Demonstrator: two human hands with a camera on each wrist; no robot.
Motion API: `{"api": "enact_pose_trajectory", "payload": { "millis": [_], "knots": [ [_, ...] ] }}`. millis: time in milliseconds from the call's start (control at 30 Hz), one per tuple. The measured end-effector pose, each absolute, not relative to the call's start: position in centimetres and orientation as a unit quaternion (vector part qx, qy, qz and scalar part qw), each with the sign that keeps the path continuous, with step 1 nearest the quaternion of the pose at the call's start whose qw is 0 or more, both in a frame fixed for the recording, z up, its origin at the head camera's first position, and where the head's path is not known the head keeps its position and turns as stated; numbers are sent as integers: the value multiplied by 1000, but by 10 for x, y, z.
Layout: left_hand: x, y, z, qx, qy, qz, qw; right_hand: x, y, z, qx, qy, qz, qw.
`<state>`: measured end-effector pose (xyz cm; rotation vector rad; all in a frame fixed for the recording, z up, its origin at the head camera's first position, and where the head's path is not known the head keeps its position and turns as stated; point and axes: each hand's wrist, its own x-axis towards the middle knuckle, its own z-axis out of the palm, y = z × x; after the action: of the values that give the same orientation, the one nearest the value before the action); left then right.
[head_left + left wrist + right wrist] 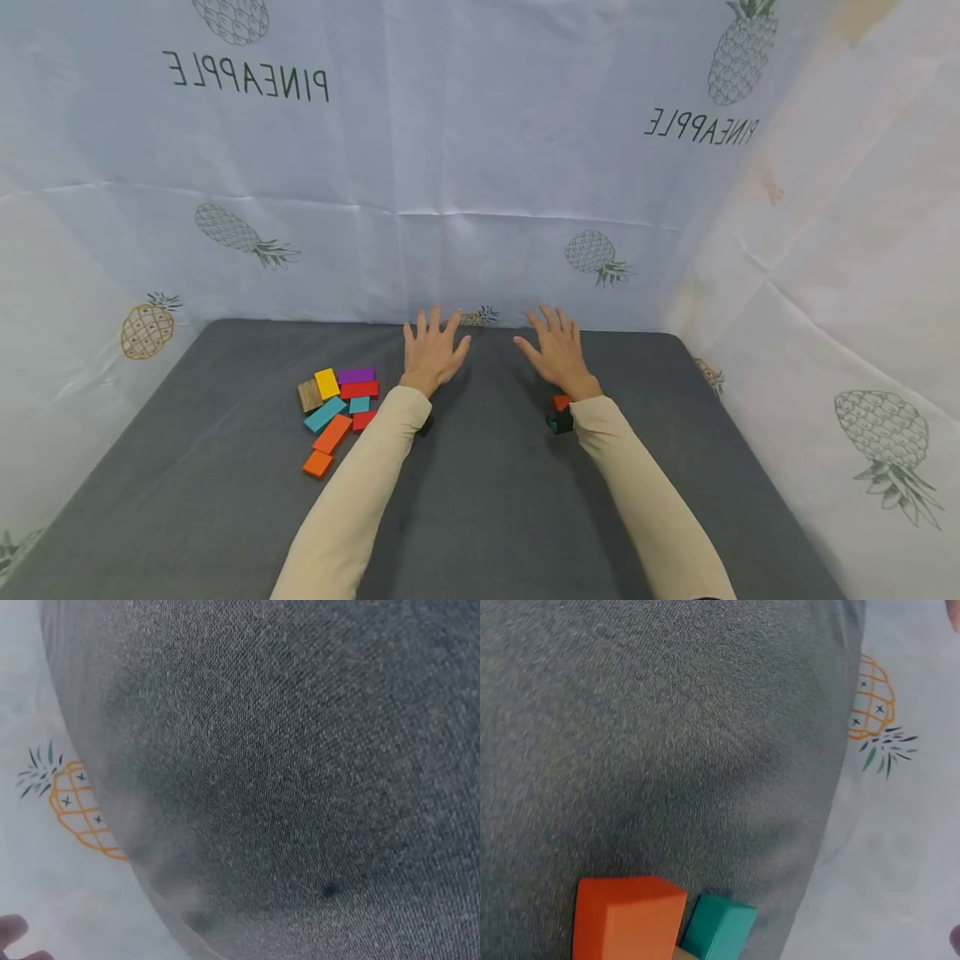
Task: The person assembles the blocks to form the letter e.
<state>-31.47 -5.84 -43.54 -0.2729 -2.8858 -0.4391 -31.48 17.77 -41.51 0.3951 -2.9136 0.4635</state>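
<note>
Both hands hold nothing, fingers spread and pointing toward the far edge of the grey table. My left hand [433, 354] is left of centre, to the right of a cluster of coloured blocks; its fingertips [11, 930] just enter the left wrist view. My right hand [561, 357] is right of centre, thumb turned inward. Near the right wrist lie an orange block [630, 919] and a teal block [721, 928], with a sliver of a tan piece between them. In the head view, the wrist and its camera partly hide these blocks.
The cluster includes a brown wooden block [309, 396], a yellow block [327, 384], a purple block [356, 376], a red block [360, 389], a blue block [326, 414] and an orange block [332, 434]. Pineapple-printed curtains [480, 150] hang behind and beside the table [487, 500].
</note>
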Motion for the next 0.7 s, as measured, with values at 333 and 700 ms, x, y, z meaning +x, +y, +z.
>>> {"api": "enact_pose_trajectory", "payload": {
  "millis": [333, 700],
  "knots": [
    [-310, -60, -435, -97, -978, -162, 94, -305, 195, -414, 147, -968, 184, 92],
    [-298, -70, -423, -86, -977, -190, 48, -291, 209, -412, 173, -953, 228, 103]
  ]
}}
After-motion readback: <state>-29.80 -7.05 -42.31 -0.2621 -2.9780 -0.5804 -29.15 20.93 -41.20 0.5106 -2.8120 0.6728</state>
